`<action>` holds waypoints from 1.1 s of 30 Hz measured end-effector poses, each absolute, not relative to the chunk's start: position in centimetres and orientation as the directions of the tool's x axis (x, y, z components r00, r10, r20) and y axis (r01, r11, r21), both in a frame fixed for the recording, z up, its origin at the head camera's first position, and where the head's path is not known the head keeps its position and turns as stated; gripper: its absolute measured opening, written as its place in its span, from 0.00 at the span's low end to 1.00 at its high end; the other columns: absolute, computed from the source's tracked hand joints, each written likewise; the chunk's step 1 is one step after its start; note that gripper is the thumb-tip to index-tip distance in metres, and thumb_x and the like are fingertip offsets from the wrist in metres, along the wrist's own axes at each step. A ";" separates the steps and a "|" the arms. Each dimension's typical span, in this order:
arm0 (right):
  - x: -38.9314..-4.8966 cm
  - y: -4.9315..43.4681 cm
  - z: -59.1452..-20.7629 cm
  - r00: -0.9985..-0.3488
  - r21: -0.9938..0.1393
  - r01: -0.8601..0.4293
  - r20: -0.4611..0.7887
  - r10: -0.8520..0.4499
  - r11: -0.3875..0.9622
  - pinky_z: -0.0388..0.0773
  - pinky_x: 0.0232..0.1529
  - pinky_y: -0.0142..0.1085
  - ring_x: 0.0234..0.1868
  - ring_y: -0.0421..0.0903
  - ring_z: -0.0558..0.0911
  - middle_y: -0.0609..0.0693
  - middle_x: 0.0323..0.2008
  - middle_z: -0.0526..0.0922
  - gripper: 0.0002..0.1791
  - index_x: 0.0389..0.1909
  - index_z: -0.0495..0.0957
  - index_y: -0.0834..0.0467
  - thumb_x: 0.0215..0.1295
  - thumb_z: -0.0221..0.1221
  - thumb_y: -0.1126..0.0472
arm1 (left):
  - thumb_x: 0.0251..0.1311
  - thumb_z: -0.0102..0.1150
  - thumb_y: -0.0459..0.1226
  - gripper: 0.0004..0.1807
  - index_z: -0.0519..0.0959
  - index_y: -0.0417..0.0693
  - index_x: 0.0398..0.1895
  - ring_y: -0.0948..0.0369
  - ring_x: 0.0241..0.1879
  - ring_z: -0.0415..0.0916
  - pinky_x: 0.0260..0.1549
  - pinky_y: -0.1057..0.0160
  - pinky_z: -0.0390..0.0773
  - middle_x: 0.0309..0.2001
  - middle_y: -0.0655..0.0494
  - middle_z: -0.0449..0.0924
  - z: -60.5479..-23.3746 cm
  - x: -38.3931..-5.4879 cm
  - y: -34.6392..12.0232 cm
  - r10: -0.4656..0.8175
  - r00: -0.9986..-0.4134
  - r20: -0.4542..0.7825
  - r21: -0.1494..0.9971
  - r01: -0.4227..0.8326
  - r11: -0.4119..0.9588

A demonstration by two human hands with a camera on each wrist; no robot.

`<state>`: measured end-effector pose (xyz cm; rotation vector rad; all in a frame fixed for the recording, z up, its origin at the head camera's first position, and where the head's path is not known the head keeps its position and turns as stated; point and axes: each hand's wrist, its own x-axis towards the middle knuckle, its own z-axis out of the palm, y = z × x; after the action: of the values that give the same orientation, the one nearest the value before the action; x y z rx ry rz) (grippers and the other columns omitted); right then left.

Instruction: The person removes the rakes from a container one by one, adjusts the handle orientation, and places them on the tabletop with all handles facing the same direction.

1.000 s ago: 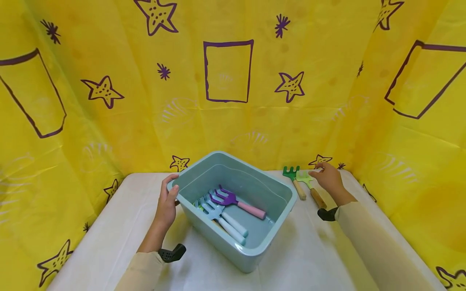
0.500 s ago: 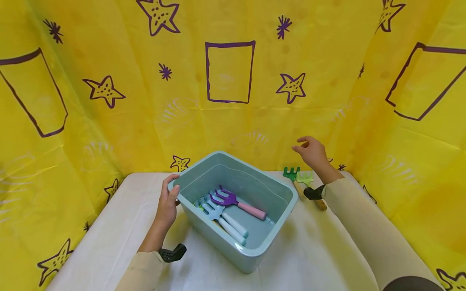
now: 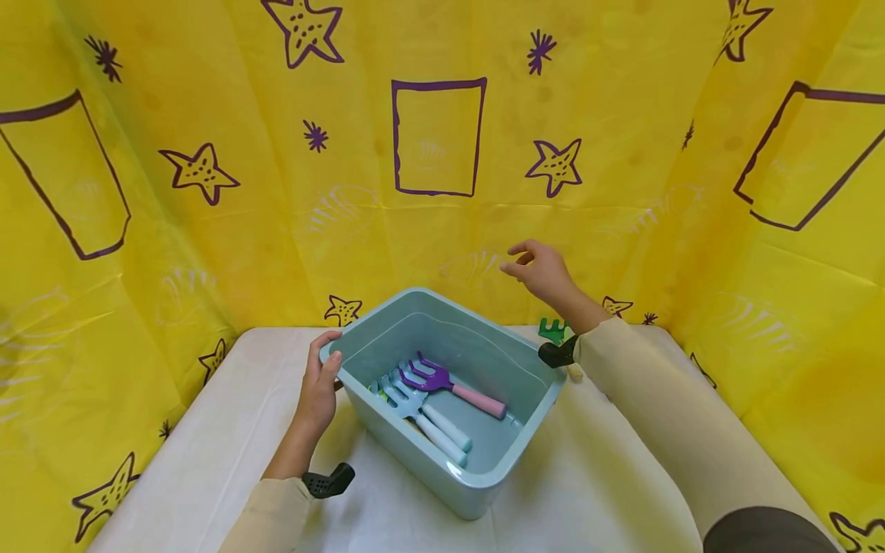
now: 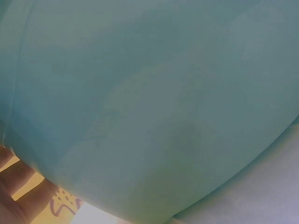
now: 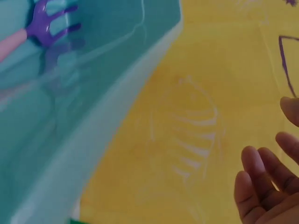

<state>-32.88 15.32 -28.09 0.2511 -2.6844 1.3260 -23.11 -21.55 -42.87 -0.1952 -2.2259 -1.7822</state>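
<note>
Table: white cover, spreading under the bin and running back to the curtain.
Sleeves: beige, covering both forearms; left is showing low, right is filling the right side.
Left wrist gadget: black, sitting just past the cuff.
Left hand: grasping the bin rim at its left corner, thumb and fingers lying against it. Left wrist view is showing only a few fingers at the wall, dim.
Bin: pale blue-green, sitting mid-table, one corner pointing nearward.
Light blue rakes: two, lying side by side inside the bin along the near wall, handles pointing to the near corner. Something yellow-green is peeking out beside their tines, mostly hidden.
Purple rake: also lying in the bin, farther in, tines leaning over the blue ones, pink handle pointing right.
Right wrist gadget: black, overlapping the bin's right corner in head view; contact, can't tell.
Green rake: lying on the table outside the bin, right side, partly hiding behind the right wrist.
Right hand: released, hanging in the air, fingers slightly bent, thumb standing apart.
Curtain: yellow, hanging behind and on both sides, carrying purple starfish and box outlines.
</note>
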 end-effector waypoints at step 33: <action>-32.5 6.3 -31.8 -0.762 -0.926 -0.223 -0.028 -0.646 0.304 0.73 0.56 0.54 0.56 0.56 0.77 0.63 0.67 0.63 0.34 0.71 0.57 0.61 0.69 0.58 0.56 | 0.73 0.37 0.51 0.24 0.55 0.62 0.70 0.42 0.64 0.60 0.57 0.32 0.63 0.69 0.50 0.57 -43.1 -23.3 -21.6 -0.076 -0.954 0.290 0.938 0.268 0.222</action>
<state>-32.50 6.33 -31.77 1.0090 -2.8338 1.8875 -23.34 -21.64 -43.06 -0.1805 -2.2246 -1.7953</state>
